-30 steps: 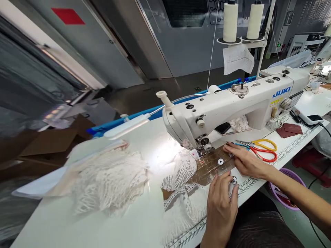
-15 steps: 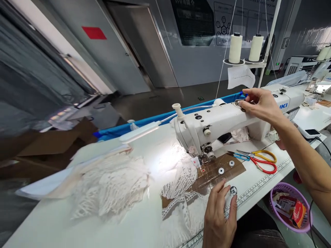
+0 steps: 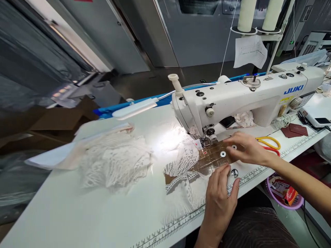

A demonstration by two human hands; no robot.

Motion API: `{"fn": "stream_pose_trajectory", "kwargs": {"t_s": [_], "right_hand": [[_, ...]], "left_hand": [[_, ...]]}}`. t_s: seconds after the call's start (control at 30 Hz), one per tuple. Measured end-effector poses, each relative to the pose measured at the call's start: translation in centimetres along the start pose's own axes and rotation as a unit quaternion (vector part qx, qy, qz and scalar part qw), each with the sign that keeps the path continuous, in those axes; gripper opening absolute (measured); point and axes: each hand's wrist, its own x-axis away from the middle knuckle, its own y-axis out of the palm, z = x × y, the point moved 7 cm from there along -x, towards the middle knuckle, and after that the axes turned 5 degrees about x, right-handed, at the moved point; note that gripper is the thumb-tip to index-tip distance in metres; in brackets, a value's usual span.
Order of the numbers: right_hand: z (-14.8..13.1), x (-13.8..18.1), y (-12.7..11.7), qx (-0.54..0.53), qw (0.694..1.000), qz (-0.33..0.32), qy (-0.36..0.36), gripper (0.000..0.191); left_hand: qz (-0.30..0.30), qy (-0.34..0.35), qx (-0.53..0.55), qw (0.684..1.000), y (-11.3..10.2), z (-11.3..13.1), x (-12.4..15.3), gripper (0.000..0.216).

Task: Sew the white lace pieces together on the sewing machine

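The white counter (image 3: 103, 213) fills the low part of the view, and the clock here sits at the middle of it. A gray door (image 3: 134, 20) is at 11 o'clock, with dark floor (image 3: 160, 77) in front of it. A brown box (image 3: 57, 120) is at 9 o'clock, past the counter's far corner. A heap of white lace (image 3: 116, 162) lies at 8 o'clock. The big white sewing machine (image 3: 224, 103) stands at 3 o'clock, with its lamp (image 3: 134, 108) toward 10.

The back edge has a blue strip (image 3: 108, 112) along it. The front edge slants from 6 o'clock up toward 3, with ruler marks (image 3: 178, 225) printed beside it. Past that edge, at 4 o'clock, is a purple basket (image 3: 292, 207). A wide stretch of white top shows at 7 o'clock, but the gap between the two hands is small.

The left hand (image 3: 219, 193) is between 4 and 5 o'clock. Its grip is loose, thumb and fingers apart around a shiny round part (image 3: 234, 173) on the counter. The right hand (image 3: 244, 148) is between 3 and 4, its bent fingers just beside two little white spools (image 3: 221, 154) on a brown sheet (image 3: 207, 166). I cannot tell whether its grip has anything in it. Scissor handles (image 3: 270, 138) poke out behind its wrist.
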Motion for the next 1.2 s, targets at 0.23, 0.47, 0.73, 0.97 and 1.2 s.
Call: {"fn": "stream_pose_trajectory", "kwargs": {"t_s": [0.23, 0.47, 0.73, 0.97, 1.2], "right_hand": [[1.8, 1.0, 6.0, 0.038, 0.986, -0.153, 0.059, 0.037], [4.2, 2.4, 3.9, -0.343, 0.879, -0.025, 0.331, 0.03], [1.8, 5.7, 4.4, -0.562, 0.714, -0.066, 0.412, 0.037], [-1.3, 4.8, 4.5, -0.513, 0.775, -0.175, 0.324, 0.043], [-3.1, 3.7, 6.2, -0.495, 0.821, -0.147, 0.243, 0.049]], "left_hand": [[-0.01, 0.002, -0.006, 1.0, 0.2, 0.0, 0.0, 0.029], [-0.025, -0.013, -0.031, 0.999, 0.8, -0.2, -0.4, 0.018], [0.025, -0.176, 0.205, 0.963, -0.4, -2.1, 0.0, 0.02], [0.047, -0.323, 0.377, 0.867, -1.8, -4.4, 0.5, 0.036], [0.024, -0.328, 0.424, 0.844, -2.5, -4.6, 0.3, 0.048]]}}
